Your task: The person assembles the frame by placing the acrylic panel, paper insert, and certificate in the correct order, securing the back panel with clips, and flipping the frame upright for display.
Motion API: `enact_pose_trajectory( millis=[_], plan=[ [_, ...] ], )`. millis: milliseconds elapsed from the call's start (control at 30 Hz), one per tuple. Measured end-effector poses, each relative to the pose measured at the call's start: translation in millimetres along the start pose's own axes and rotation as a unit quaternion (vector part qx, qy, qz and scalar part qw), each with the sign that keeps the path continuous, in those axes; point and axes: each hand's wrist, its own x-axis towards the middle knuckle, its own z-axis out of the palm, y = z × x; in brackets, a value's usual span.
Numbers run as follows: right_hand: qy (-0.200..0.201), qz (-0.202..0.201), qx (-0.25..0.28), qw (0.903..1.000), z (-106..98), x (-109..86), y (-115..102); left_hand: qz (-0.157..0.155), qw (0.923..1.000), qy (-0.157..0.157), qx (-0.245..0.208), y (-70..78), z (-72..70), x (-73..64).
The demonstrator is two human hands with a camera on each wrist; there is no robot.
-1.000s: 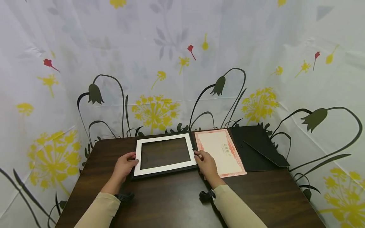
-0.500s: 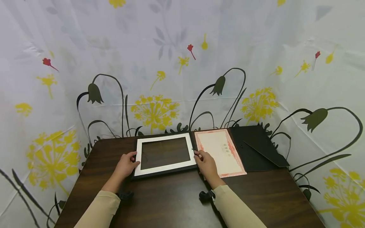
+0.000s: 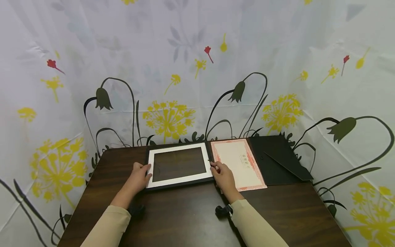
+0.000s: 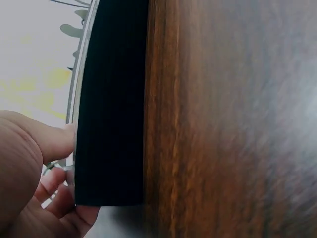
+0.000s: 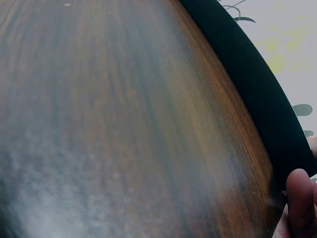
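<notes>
A: Left hand (image 3: 138, 176) has the near-left corner, thumb on the edge, fingers curled beneath!
B: Right hand (image 3: 224, 176) matches it on the other side, fingers bent round the near-right corner. Barely any opening in either.
A: And between them, the black frame (image 4: 111, 109), left of centre on the table (image 3: 185, 219). Handling or squaring it up, I'd judge.
B: Then the next move calls for an even, two-handed hold, corners level, no twisting.
A: Look at the build: slim, dark, matt sides, a flat white border (image 3: 182, 178), a see-through pane (image 3: 179, 164) with brown showing through.
B: Glass or plastic?
A: Can't tell from here!
B: Just right of it, a pale paper sheet (image 3: 231, 164), red ornamental edging, lying flat.
A: Beyond that, a flat black board (image 3: 262, 147) with a pointed flap (image 3: 300, 173) angled up from it.
B: All on dark, streaky wood grain, glossy where light strikes, and behind, a softly creased flowered curtain (image 3: 172, 44).
</notes>
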Motion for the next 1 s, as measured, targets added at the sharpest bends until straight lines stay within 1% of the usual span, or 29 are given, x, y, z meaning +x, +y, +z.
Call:
enact_pose_trajectory(
  millis=[33,133,267,367,500,700,833,933,1000],
  plan=[
    [0.002,-0.003,-0.001,1.0,0.3,-0.2,0.4,0.004,1.0,0.004,0.0,1.1,0.3,-2.3],
    [0.01,-0.008,-0.001,0.9999,1.3,-0.1,0.9,-0.001,1.0,0.002,-0.006,7.0,-0.6,-9.4],
    [0.014,-0.009,0.004,0.9999,1.6,0.3,-0.1,-0.026,0.9994,-0.022,0.005,14.2,-3.5,-18.0],
    [0.01,-0.008,0.005,0.9999,1.9,0.1,-1.4,-0.038,0.9987,-0.033,0.01,14.8,-4.5,-24.2],
    [0.011,-0.007,0.003,0.9999,3.2,-0.3,-1.9,-0.044,0.9982,-0.037,-0.017,10.2,-3.8,-32.4],
    [0.008,-0.008,0.005,0.9999,4.5,-0.9,-1.7,-0.045,0.9963,-0.039,-0.062,-3.1,-0.8,-40.1],
    [0.006,-0.013,0.006,0.9999,4.8,-2.0,0.0,-0.053,0.9929,-0.053,-0.093,-10.8,1.0,-41.5],
    [0.012,-0.016,0.003,0.9998,4.2,-3.0,1.0,-0.05,0.9924,-0.057,-0.097,-14.3,3.5,-40.3],
    [0.017,-0.02,0.002,0.9996,3.6,-3.4,0.9,-0.043,0.9931,-0.055,-0.095,-15.2,5.1,-39.3]
  ],
)
